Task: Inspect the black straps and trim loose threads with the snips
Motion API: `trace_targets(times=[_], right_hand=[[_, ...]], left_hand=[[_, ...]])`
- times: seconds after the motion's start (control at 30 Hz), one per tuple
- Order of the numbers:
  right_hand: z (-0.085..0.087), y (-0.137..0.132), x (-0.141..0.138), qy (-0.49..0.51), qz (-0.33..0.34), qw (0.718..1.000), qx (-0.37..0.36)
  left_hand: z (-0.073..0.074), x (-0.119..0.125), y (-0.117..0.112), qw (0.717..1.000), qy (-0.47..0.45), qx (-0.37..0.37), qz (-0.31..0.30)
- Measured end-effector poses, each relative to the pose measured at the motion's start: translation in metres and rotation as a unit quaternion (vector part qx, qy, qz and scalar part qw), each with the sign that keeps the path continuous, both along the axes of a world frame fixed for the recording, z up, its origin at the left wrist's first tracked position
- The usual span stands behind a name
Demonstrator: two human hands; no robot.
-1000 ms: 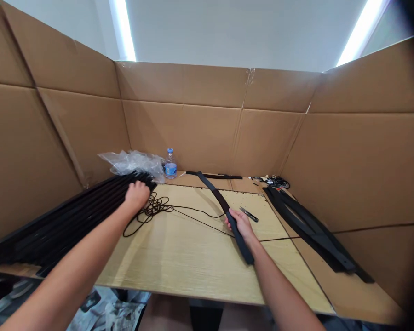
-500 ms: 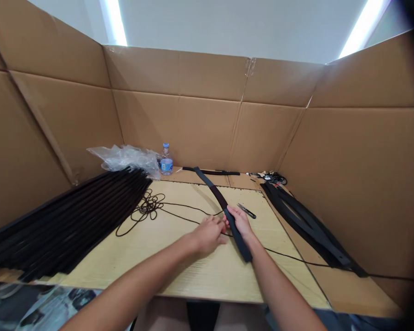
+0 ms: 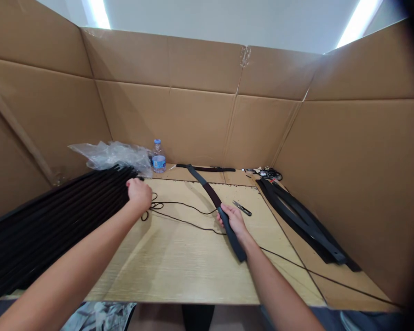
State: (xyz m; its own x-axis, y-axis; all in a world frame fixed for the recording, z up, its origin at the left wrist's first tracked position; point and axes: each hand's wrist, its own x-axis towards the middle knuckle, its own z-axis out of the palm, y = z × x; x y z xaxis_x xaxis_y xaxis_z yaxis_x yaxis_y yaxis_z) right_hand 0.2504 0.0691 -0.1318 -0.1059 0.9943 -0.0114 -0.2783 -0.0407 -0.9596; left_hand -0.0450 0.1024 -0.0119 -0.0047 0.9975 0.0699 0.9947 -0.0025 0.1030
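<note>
A long flat black strip (image 3: 232, 235) with a dark brown section lies slantwise over the tabletop. My right hand (image 3: 233, 218) is closed around it just below the brown part. At the left, my left hand (image 3: 140, 195) is by the far end of a row of black strips (image 3: 72, 216), its fingers curled; what they hold, if anything, is hidden. Beneath and beside that hand is a loosely coiled dark cord (image 3: 158, 205). Two lengths of cord run from the coil to the held strip. Thread snips (image 3: 242, 208) lie just beyond my right hand.
A water bottle (image 3: 158, 157) and a clear plastic bag (image 3: 115, 156) stand at the back left. More black strips (image 3: 307, 225) lie along the right edge, with a small tangle of cords (image 3: 269, 174) behind them. Cardboard walls (image 3: 193, 115) enclose the table (image 3: 179, 271).
My left hand has left the held strip and moved far left to the row of strips and coiled cord. My right hand keeps its hold on the strip. The view has shifted slightly.
</note>
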Motion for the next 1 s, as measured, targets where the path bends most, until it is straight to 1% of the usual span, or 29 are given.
trace_targets(times=[0.03,0.07,0.1,0.13,0.17,0.2,0.23,0.27,0.3,0.37,0.4,0.47,0.53,0.6,0.67,0.73,0.83,0.93,1.0], right_hand=[[0.000,0.000,0.000,0.000,-0.002,1.000,0.001],[0.000,-0.001,-0.001,0.000,-0.005,1.000,0.003],[0.001,-0.001,-0.001,0.002,-0.008,1.000,0.005],[0.001,-0.001,-0.002,0.004,-0.011,1.000,0.008],[0.001,-0.002,-0.002,0.006,-0.013,1.000,0.010],[0.001,-0.002,-0.003,0.008,-0.015,1.000,0.012],[0.001,-0.002,-0.003,0.010,-0.016,1.000,0.014],[0.001,-0.002,-0.004,0.011,-0.018,1.000,0.015],[0.001,-0.002,-0.004,0.012,-0.019,1.000,0.017],[0.001,-0.002,-0.005,0.010,-0.020,0.999,0.023],[0.002,-0.002,-0.005,0.009,-0.020,0.999,0.027],[0.002,-0.003,-0.007,0.008,-0.025,0.999,0.036],[0.003,-0.004,-0.009,0.008,-0.031,0.999,0.041],[0.005,-0.005,-0.013,0.007,-0.031,0.999,0.044],[0.006,-0.006,-0.017,0.004,-0.028,0.999,0.045],[0.008,-0.007,-0.020,0.003,-0.022,0.999,0.042],[0.013,-0.006,-0.021,0.008,-0.010,0.999,0.038],[0.020,-0.005,-0.020,0.033,0.002,0.999,0.034],[0.027,-0.005,-0.019,0.052,0.036,0.997,0.038]], left_hand=[[-0.004,0.013,-0.002,0.999,-0.034,-0.017,-0.034],[-0.010,0.029,-0.004,0.993,-0.075,-0.040,-0.081],[-0.019,0.048,-0.006,0.981,-0.122,-0.069,-0.136],[-0.029,0.068,-0.009,0.962,-0.173,-0.097,-0.189],[-0.041,0.087,-0.011,0.937,-0.228,-0.116,-0.239],[-0.053,0.105,-0.013,0.895,-0.314,-0.134,-0.286],[-0.065,0.121,-0.014,0.850,-0.393,-0.147,-0.317],[-0.075,0.133,-0.015,0.808,-0.465,-0.156,-0.327],[-0.084,0.142,-0.015,0.771,-0.525,-0.157,-0.323],[-0.094,0.150,-0.016,0.733,-0.587,-0.148,-0.309],[-0.096,0.151,-0.016,0.719,-0.607,-0.148,-0.304],[-0.094,0.148,-0.018,0.696,-0.632,-0.153,-0.304],[-0.090,0.143,-0.019,0.682,-0.646,-0.158,-0.303],[-0.086,0.138,-0.019,0.676,-0.655,-0.158,-0.299],[-0.085,0.134,-0.018,0.678,-0.661,-0.150,-0.285],[-0.086,0.131,-0.017,0.688,-0.661,-0.138,-0.266],[-0.084,0.126,-0.016,0.696,-0.657,-0.143,-0.251],[-0.081,0.122,-0.016,0.692,-0.669,-0.149,-0.228],[-0.079,0.119,-0.015,0.683,-0.686,-0.146,-0.203]])
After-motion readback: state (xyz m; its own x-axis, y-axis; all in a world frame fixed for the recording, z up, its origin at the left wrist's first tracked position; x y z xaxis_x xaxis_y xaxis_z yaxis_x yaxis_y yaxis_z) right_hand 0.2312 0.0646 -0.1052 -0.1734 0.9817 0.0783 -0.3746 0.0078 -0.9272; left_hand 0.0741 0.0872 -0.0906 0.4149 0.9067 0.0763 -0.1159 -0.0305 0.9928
